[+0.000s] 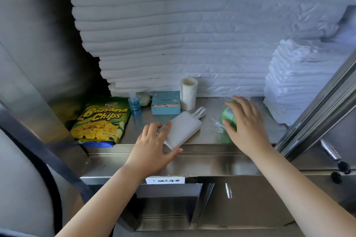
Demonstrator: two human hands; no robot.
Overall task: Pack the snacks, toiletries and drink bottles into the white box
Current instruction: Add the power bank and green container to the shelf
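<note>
On the steel shelf (208,136) lies a flat white case (183,129) with a strap; my left hand (152,148) holds its near end, thumb on top and fingers under the edge. My right hand (244,121) grips a green drink bottle (228,115) lying on the shelf at the right. A green and yellow banana chips bag (100,121) lies at the left. Behind it stand a small blue sanitiser bottle (134,105) and a pale round item (144,99). A light blue carton (166,103) and a white roll (188,90) stand at the back.
Tall stacks of folded white linen (173,34) fill the shelf's back, with a smaller stack (289,82) at the right. A steel door frame (317,113) slants at the right. Crumpled clear plastic (216,125) lies by the bottle. A labelled steel ledge (165,180) is below.
</note>
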